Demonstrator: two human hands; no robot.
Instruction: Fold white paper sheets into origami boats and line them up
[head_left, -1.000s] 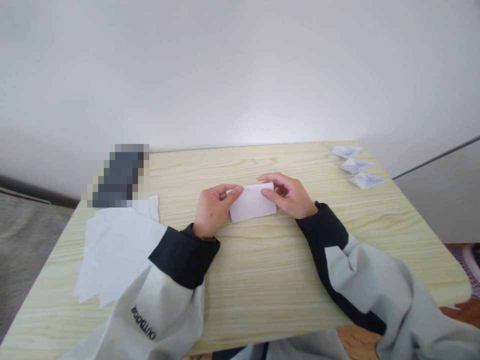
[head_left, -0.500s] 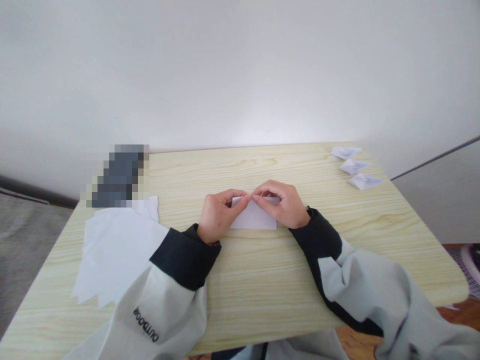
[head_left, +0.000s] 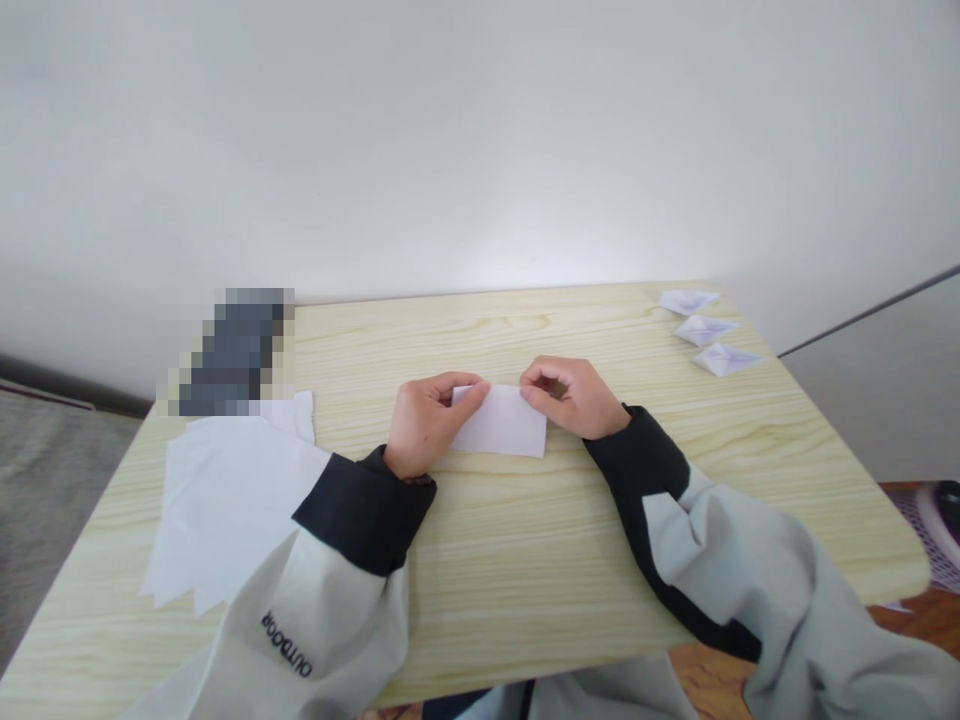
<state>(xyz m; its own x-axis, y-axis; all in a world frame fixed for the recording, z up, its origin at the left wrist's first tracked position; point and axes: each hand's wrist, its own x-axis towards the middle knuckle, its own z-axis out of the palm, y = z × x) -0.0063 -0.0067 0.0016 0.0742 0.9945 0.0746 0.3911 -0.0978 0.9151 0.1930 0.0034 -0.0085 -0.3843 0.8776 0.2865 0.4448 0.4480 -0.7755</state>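
A small white rectangle of folded paper (head_left: 501,422) is held just over the middle of the table, its long sides running left to right. My left hand (head_left: 435,415) pinches its upper edge between thumb and fingers, left of the middle. At the upper right corner, the thumb and fingertips of my right hand (head_left: 571,393) are closed on the same paper. Its front face and lower edge show in full, while the fingers behind it are partly hidden.
Several white paper sheets (head_left: 232,500) lie fanned at the left, beside a dark pixelated object (head_left: 234,352). Three folded paper boats (head_left: 724,359) sit in a row at the back right of the wooden table (head_left: 510,580). A white wall (head_left: 480,150) borders the far edge.
My hands have moved apart along the paper's upper edge. The right hand has slid from the middle to the right corner, uncovering more of the paper.
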